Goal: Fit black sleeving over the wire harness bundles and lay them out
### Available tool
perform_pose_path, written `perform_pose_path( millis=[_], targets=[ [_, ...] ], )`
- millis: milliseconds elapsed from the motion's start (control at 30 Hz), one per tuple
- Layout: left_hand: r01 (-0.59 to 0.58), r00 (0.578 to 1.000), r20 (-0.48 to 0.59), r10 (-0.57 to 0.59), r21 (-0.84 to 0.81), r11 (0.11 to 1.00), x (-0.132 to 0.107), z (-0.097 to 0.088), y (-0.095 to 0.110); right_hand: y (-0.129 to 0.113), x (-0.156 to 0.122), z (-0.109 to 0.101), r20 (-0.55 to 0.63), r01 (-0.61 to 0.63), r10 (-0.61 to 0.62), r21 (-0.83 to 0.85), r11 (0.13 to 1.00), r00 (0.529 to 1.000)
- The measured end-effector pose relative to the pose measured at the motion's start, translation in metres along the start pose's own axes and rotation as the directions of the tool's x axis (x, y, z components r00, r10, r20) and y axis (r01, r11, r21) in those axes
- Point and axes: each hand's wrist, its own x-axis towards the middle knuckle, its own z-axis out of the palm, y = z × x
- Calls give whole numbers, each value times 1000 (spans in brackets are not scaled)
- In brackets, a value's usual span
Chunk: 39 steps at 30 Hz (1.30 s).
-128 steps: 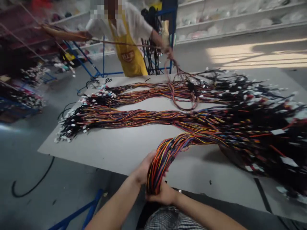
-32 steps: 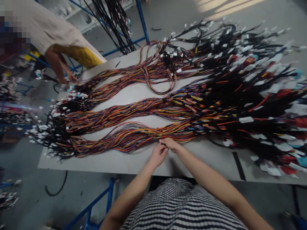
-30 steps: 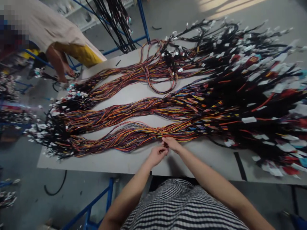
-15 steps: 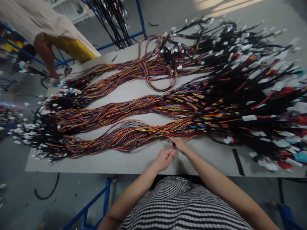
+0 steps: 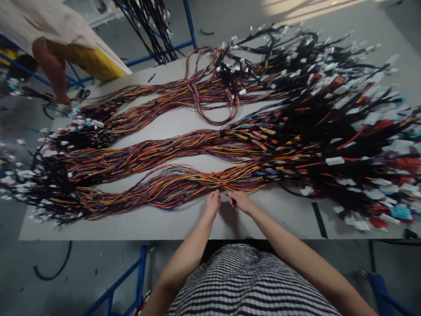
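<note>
Three long bundles of multicoloured wires lie across a grey table point(image 5: 184, 221). The nearest bundle point(image 5: 171, 186) is cinched at its middle point(image 5: 223, 181). My left hand point(image 5: 213, 202) and my right hand point(image 5: 239, 200) sit side by side just below that cinched spot, fingertips at the bundle's near edge. Both hands have curled, pinched fingers; what they pinch is too small to make out. The middle bundle point(image 5: 164, 151) and the far bundle point(image 5: 158, 98) lie untouched. All the bundles end in black sleeved ends with white connectors at the left point(image 5: 49, 175) and right point(image 5: 355, 123).
A co-worker in a pale shirt and yellow apron point(image 5: 79, 57) bends at the table's far left corner, one hand point(image 5: 61, 98) down by the connectors. A blue rack hung with black cables point(image 5: 154, 22) stands behind. A blue frame point(image 5: 131, 281) and a black cable point(image 5: 52, 272) lie on the floor.
The bundle I held upright earlier now lies flat on the table. In the last second my hands drew slightly apart and back toward the bundle's cinched middle; the co-worker shifted left.
</note>
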Motion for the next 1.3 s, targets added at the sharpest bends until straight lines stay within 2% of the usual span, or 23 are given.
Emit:
perform_pose_path(
  millis=[67, 200, 300, 367, 433, 500, 567, 633, 700, 767, 833, 867, 933, 967, 1033, 1167, 1233, 1300],
  targets=[
    [80, 996, 30, -79, -37, 996, 4, -3, 0, 2, -1, 3, 30, -4, 3, 6, 1000, 1000],
    [-2, 998, 65, 10, -116, 993, 13, 7, 7, 6, -4, 7, 37, 3, -3, 9, 1000, 999],
    [-73, 994, 70, 79, -88, 993, 2, 13, 10, 9, -2, 1, -18, 14, -14, -1, 1000, 1000],
    [-179, 975, 136, 176, 9, 984, -20, 11, 9, 9, 3, -6, -41, 15, -15, -4, 1000, 999],
    [-310, 928, 267, 261, 160, 937, -47, 3, 7, 9, 10, -12, -52, 12, -13, -8, 1000, 999],
    [-410, 874, 400, 275, 307, 859, -70, -12, 6, 8, 17, -16, -61, 10, -11, -19, 1000, 998],
    [-446, 858, 461, 225, 456, 770, -80, -31, 8, 8, 18, -17, -60, 4, -6, -44, 999, 998],
    [-425, 893, 405, 196, 615, 665, -76, -48, 14, 9, 9, -15, -41, -1, -2, -90, 996, 999],
    [-375, 926, 256, 277, 710, 596, -62, -57, 22, 9, -10, -10, 3, 3, -3, -174, 985, 1000],
    [-346, 919, 119, 376, 703, 622, -44, -51, 28, 8, -31, -2, 44, 17, -5, -264, 965, 999],
    [-327, 922, 67, 380, 659, 677, -27, -34, 28, 6, -48, 8, 71, 54, -25, -430, 901, 997],
    [-299, 934, 50, 354, 652, 697, -21, -24, 27, 4, -53, 13, 74, 79, -46, -537, 840, 996],
    [-220, 954, -1, 298, 673, 706, -13, -5, 21, 0, -57, 21, 93, 127, -86, -739, 662, 992],
    [-186, 959, -27, 281, 689, 701, -11, 1, 17, -1, -57, 24, 105, 142, -98, -806, 575, 990],
    [-131, 962, -71, 264, 728, 673, -9, 9, 11, -3, -57, 27, 137, 170, -103, -859, 482, 985],
    [-86, 950, -129, 284, 765, 638, -11, 9, 4, -6, -60, 22, 203, 220, -86, -872, 438, 975],
    [-95, 944, -150, 295, 730, 676, -10, 8, 1, -17, -58, 15, 229, 233, -62, -876, 422, 971],
    [-115, 947, -152, 284, 665, 738, -9, 9, -1, -36, -47, 5, 201, 217, -83, -881, 420, 976]
  ],
)
